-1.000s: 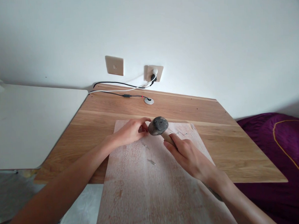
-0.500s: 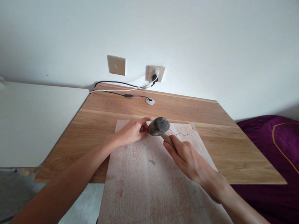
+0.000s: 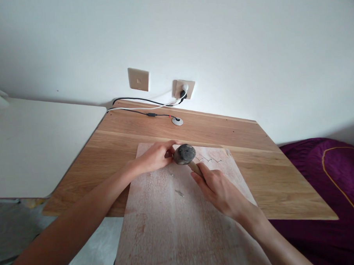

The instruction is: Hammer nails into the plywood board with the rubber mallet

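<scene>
My right hand (image 3: 219, 189) is closed around the wooden handle of a hammer (image 3: 184, 154), just behind its dark, worn head. The head is low over the far part of a pale, whitish wooden board (image 3: 157, 223). Beside it on the left, my left hand (image 3: 159, 156) has thumb and fingers curled in a pinch; the hammer head hides their tips and whatever they hold. Several thin nails (image 3: 209, 160) stand in a row in the board, to the right of the hammer head. Nearer to me, a few loose nails (image 3: 179, 193) lie on the board.
The board rests on a brown wooden desk (image 3: 285, 186) against a white wall. Cables (image 3: 143, 106) run along the desk's back to a wall socket (image 3: 189, 87), near a round cable hole (image 3: 177, 121). A white table (image 3: 42, 146) adjoins on the left; purple fabric (image 3: 307, 169) is at the right.
The hammer head and my right hand have shifted slightly left and towards me. My left hand keeps its pinch in nearly the same place.
</scene>
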Demonstrator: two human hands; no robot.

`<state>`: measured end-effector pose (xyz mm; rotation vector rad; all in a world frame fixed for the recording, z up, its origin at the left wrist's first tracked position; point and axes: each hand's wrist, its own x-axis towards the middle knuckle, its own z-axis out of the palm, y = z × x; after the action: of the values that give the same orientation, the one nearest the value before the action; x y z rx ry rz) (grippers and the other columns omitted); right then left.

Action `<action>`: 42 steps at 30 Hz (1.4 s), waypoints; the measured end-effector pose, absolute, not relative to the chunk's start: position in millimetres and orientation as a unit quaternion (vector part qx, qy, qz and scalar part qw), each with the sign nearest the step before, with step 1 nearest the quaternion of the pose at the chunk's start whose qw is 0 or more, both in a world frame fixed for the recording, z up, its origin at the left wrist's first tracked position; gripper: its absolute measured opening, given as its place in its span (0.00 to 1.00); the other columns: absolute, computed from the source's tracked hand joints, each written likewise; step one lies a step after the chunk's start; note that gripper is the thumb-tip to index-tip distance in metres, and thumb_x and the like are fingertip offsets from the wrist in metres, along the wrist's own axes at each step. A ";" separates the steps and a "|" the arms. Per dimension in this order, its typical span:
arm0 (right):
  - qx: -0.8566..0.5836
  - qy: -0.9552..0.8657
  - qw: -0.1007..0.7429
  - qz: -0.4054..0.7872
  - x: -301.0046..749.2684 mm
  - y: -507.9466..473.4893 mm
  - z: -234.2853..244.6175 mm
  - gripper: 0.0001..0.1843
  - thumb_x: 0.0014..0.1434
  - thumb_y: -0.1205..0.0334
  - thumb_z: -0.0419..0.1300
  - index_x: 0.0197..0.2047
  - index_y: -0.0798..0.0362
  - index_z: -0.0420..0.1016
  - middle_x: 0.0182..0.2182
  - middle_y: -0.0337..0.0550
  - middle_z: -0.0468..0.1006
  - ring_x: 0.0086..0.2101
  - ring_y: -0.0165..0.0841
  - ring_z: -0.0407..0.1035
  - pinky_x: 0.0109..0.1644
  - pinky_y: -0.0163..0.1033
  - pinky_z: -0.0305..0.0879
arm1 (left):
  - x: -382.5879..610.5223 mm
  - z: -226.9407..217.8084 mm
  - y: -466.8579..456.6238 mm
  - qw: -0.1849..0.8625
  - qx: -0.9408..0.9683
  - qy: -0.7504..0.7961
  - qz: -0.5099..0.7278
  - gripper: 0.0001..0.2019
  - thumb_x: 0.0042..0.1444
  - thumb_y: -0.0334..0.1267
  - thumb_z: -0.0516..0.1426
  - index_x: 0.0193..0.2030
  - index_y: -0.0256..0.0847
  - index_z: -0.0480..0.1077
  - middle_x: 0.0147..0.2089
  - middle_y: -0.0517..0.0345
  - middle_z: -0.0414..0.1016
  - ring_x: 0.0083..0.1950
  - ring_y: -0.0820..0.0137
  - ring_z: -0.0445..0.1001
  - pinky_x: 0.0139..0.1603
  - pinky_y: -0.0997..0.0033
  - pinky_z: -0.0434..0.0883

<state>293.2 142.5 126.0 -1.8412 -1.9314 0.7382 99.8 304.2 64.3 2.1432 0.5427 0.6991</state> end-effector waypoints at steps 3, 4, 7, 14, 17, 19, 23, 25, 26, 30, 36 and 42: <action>-0.656 -0.677 0.190 0.275 299.5 132.3 127.9 0.14 0.75 0.51 0.47 0.37 0.46 0.59 0.21 0.32 0.66 0.21 0.31 0.61 0.28 0.39 0.51 | 99.3 61.3 304.6 0.404 0.844 0.213 0.281 0.26 0.57 0.24 0.60 0.62 0.44 0.70 0.38 0.61 0.82 0.36 0.71 0.80 0.41 0.72 0.73; -0.662 -0.669 0.193 0.278 302.9 126.5 127.5 0.14 0.75 0.50 0.47 0.38 0.46 0.61 0.21 0.32 0.66 0.21 0.32 0.62 0.28 0.39 0.52 | 99.0 60.5 304.6 0.404 0.843 0.214 0.284 0.27 0.57 0.25 0.60 0.63 0.44 0.69 0.38 0.61 0.82 0.36 0.71 0.80 0.41 0.72 0.73; -0.683 -0.649 0.186 0.278 314.9 106.4 121.6 0.17 0.76 0.46 0.45 0.40 0.47 0.64 0.21 0.34 0.69 0.22 0.34 0.66 0.28 0.40 0.57 | 98.4 61.0 303.8 0.388 0.850 0.224 0.275 0.27 0.57 0.26 0.61 0.64 0.44 0.69 0.40 0.60 0.82 0.37 0.70 0.80 0.42 0.71 0.74; -0.670 -0.675 0.216 0.223 334.5 84.7 97.8 0.25 0.75 0.41 0.43 0.54 0.49 0.71 0.37 0.50 0.83 0.37 0.44 0.79 0.37 0.44 0.75 | 96.0 69.4 300.3 0.342 0.871 0.254 0.243 0.23 0.59 0.29 0.61 0.61 0.44 0.71 0.41 0.59 0.82 0.41 0.68 0.80 0.48 0.66 0.75; -0.660 -0.687 0.217 0.214 336.1 82.9 88.1 0.23 0.76 0.46 0.44 0.63 0.50 0.67 0.41 0.52 0.85 0.39 0.44 0.81 0.40 0.45 0.78 | 92.6 69.0 299.1 0.331 0.874 0.264 0.240 0.23 0.60 0.30 0.62 0.62 0.44 0.71 0.45 0.58 0.83 0.44 0.66 0.81 0.53 0.64 0.75; -0.671 -0.684 0.185 0.218 334.2 82.9 83.5 0.22 0.77 0.49 0.45 0.62 0.52 0.68 0.37 0.51 0.85 0.34 0.44 0.81 0.35 0.44 0.77 | 90.3 68.7 298.5 0.327 0.876 0.264 0.238 0.23 0.60 0.29 0.62 0.62 0.45 0.71 0.45 0.58 0.83 0.46 0.66 0.81 0.55 0.63 0.75; -0.687 -0.678 0.136 0.226 328.2 85.9 85.7 0.20 0.77 0.54 0.44 0.57 0.54 0.73 0.31 0.49 0.84 0.27 0.43 0.79 0.27 0.44 0.72 | 88.9 69.4 298.2 0.306 0.888 0.252 0.232 0.20 0.61 0.31 0.62 0.60 0.45 0.73 0.47 0.55 0.82 0.49 0.63 0.80 0.56 0.62 0.75; -0.679 -0.682 0.152 0.224 327.7 87.6 89.7 0.20 0.77 0.56 0.43 0.58 0.55 0.72 0.32 0.49 0.84 0.28 0.43 0.79 0.29 0.44 0.73 | 89.9 69.2 298.6 0.293 0.892 0.248 0.236 0.18 0.61 0.31 0.62 0.58 0.44 0.74 0.46 0.55 0.82 0.49 0.63 0.80 0.55 0.62 0.76; -0.670 -0.690 0.167 0.216 328.4 88.0 91.0 0.21 0.77 0.56 0.43 0.59 0.55 0.71 0.33 0.49 0.84 0.29 0.43 0.80 0.31 0.44 0.74 | 90.5 68.8 299.0 0.289 0.893 0.246 0.240 0.17 0.61 0.31 0.62 0.57 0.44 0.74 0.46 0.55 0.82 0.49 0.63 0.80 0.54 0.63 0.76; -0.635 -0.724 0.221 0.151 332.7 85.8 90.3 0.22 0.77 0.55 0.43 0.62 0.57 0.68 0.36 0.53 0.84 0.31 0.43 0.79 0.33 0.44 0.74 | 91.9 67.8 300.2 0.295 0.892 0.238 0.247 0.16 0.61 0.33 0.62 0.56 0.43 0.75 0.46 0.55 0.82 0.46 0.65 0.80 0.52 0.65 0.76; -0.653 -0.711 0.189 0.180 330.3 91.7 98.2 0.18 0.77 0.53 0.42 0.48 0.53 0.69 0.27 0.44 0.78 0.28 0.40 0.74 0.32 0.42 0.65 | 95.1 73.0 300.2 0.331 0.880 0.248 0.232 0.17 0.60 0.36 0.61 0.56 0.40 0.74 0.40 0.57 0.81 0.36 0.70 0.78 0.42 0.69 0.75; -0.688 -0.690 0.153 0.166 325.7 95.0 103.8 0.15 0.77 0.53 0.44 0.44 0.51 0.66 0.25 0.40 0.75 0.28 0.39 0.74 0.33 0.41 0.62 | 95.8 76.7 299.5 0.346 0.878 0.244 0.225 0.17 0.59 0.37 0.61 0.55 0.40 0.75 0.39 0.57 0.82 0.36 0.69 0.78 0.40 0.69 0.73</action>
<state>325.7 95.0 103.8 -1.9724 -1.9783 0.4775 95.8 299.5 76.7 2.2785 0.6337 0.5840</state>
